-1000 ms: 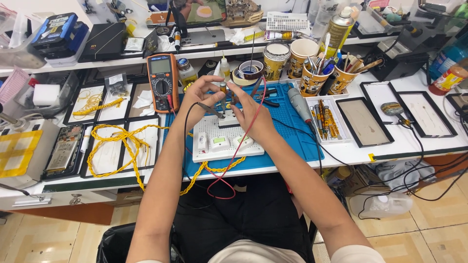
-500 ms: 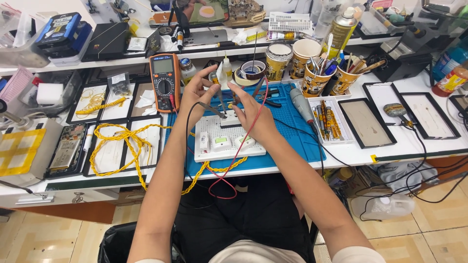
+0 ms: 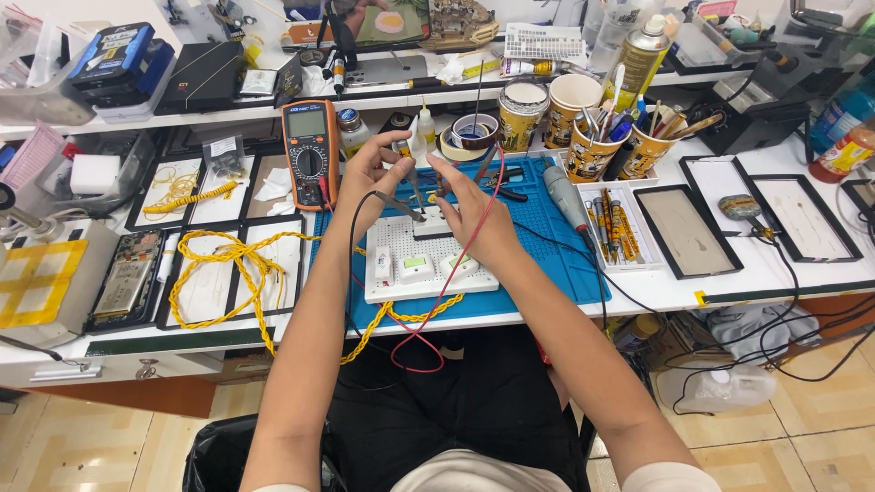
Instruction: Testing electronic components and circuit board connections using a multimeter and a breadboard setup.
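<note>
both hands are at work over the white breadboard, which lies on the blue mat at the middle of the bench. the left hand pinches a black probe whose tip slants down toward the far edge of the board; its black lead loops down off the near edge of the bench. the right hand pinches a second probe, mostly hidden by the fingers, and its red lead runs across the board and hangs toward the person's lap. whether either tip actually touches a contact is too small to tell.

as far as it shows, the setup is done: the orange multimeter stands just left of the left hand, the leads are out, and three small white parts sit along the near row of the board. probing looks to be underway at the far edge; nothing shows a reading, the meter screen being unreadable. a yellow braided cord sprawls over the trays to the left, and paper cups of tools stand at the far right of the mat, untouched.
</note>
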